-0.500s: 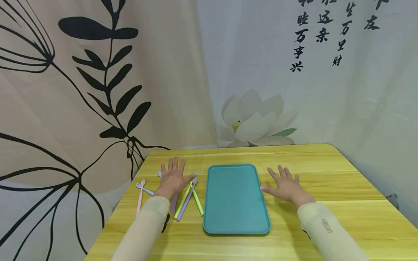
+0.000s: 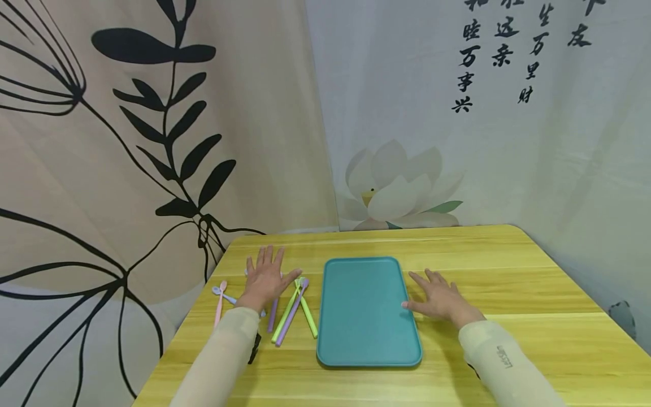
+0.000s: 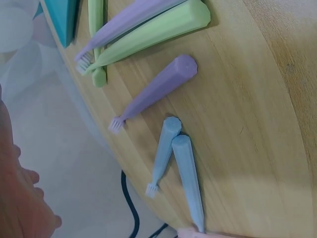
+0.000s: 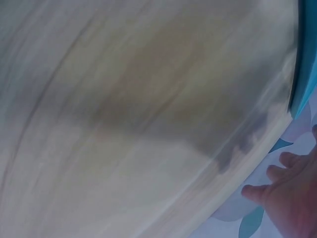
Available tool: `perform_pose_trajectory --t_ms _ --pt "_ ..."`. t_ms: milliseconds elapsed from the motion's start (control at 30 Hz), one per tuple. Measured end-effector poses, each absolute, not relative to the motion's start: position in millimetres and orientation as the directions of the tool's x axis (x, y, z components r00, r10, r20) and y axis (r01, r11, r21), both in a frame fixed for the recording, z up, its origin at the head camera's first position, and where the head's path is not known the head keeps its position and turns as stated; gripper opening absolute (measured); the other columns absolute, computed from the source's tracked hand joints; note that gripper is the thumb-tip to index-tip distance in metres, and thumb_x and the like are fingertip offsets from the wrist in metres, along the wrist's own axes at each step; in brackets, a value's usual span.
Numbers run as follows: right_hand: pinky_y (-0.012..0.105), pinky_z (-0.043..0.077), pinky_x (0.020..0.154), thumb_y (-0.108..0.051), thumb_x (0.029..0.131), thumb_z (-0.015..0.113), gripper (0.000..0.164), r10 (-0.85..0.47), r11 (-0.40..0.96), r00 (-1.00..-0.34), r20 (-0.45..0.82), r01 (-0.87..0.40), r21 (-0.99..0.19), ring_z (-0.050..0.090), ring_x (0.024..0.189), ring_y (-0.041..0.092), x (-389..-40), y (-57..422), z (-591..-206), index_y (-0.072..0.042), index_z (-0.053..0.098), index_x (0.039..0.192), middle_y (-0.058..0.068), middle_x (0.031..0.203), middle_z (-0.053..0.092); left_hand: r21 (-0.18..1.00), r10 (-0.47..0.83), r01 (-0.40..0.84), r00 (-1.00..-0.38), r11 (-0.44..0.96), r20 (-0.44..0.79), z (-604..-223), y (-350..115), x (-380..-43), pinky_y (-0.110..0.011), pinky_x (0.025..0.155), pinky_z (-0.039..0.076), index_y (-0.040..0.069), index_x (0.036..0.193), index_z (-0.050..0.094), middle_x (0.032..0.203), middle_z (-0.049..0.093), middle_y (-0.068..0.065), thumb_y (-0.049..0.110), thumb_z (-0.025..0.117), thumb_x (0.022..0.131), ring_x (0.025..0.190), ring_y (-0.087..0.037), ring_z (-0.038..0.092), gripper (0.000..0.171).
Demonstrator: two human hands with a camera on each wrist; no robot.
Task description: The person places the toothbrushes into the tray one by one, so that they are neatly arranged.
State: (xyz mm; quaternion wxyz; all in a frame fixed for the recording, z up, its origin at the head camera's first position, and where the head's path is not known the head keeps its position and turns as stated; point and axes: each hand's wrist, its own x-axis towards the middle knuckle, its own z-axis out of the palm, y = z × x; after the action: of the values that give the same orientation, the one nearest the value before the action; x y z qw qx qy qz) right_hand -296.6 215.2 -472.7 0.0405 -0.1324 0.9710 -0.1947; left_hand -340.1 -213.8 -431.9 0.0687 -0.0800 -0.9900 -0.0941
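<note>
Two hands out: left hand [image 2: 263,282] and right hand [image 2: 441,298], fingers spread apart, holding nothing! Toothbrushes [image 3: 162,88] lie below and beside the left fingers, the tray [image 2: 368,316] by the right thumb. Reaching stage, seemingly; grasping would call for curled fingers.

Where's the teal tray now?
In the head view, the teal tray lies on the table, right of the toothbrushes, its right edge by the right hand.

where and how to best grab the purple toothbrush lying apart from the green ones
The purple toothbrush is probably best pinched across the sides of its thick handle, coming from above: it lies flat on the table, nothing crosses it, and the handle is its widest part.
</note>
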Motion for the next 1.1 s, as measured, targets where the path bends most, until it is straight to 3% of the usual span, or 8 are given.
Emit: perform_pose_trajectory --t_ms 200,500,700,1100 --pt "0.078 0.016 0.104 -0.065 0.085 0.064 0.092 -0.288 0.882 -0.957 -0.035 -0.251 -0.399 0.022 0.140 0.053 -297.0 213.1 -474.4 -0.011 0.034 0.154 0.034 0.153 0.026 0.230 0.142 0.178 -0.976 0.957 0.165 -430.4 -217.8 -338.1 -0.066 0.113 -0.004 0.009 0.159 0.018 0.162 0.007 -0.024 0.071 0.039 0.094 0.149 -0.042 0.000 0.092" --pt "0.078 0.018 0.102 -0.057 0.085 0.069 0.088 -0.286 0.858 -0.956 -0.066 -0.225 -0.461 0.027 0.136 0.056 -297.5 213.2 -475.0 -0.009 0.038 0.152 0.036 0.149 0.030 0.357 0.117 0.177 -0.976 0.917 0.183 -424.1 -223.6 -333.3 -0.066 0.114 0.006 0.008 0.158 0.019 0.160 0.015 -0.026 0.067 0.040 0.097 0.148 -0.043 0.008 0.088" --pt "0.075 0.028 0.101 -0.054 0.084 0.072 0.087 -0.291 0.842 -0.954 -0.069 -0.220 -0.493 0.033 0.132 0.057 -299.6 213.8 -477.5 -0.009 0.040 0.151 0.035 0.147 0.033 0.453 0.073 0.140 -0.984 0.880 0.163 -424.2 -233.8 -332.4 -0.062 0.116 0.011 0.008 0.159 0.015 0.161 0.017 -0.023 0.069 0.036 0.097 0.147 -0.042 0.014 0.090" --pt "0.071 0.034 0.099 -0.048 0.084 0.075 0.083 -0.301 0.811 -0.948 -0.106 -0.196 -0.551 0.033 0.132 0.058 -299.3 214.5 -480.2 -0.009 0.042 0.150 0.036 0.148 0.031 0.628 0.003 0.068 -0.995 0.775 0.104 -419.4 -255.6 -326.6 -0.060 0.116 0.011 0.008 0.160 0.009 0.162 0.013 -0.022 0.070 0.033 0.096 0.147 -0.043 0.009 0.092"
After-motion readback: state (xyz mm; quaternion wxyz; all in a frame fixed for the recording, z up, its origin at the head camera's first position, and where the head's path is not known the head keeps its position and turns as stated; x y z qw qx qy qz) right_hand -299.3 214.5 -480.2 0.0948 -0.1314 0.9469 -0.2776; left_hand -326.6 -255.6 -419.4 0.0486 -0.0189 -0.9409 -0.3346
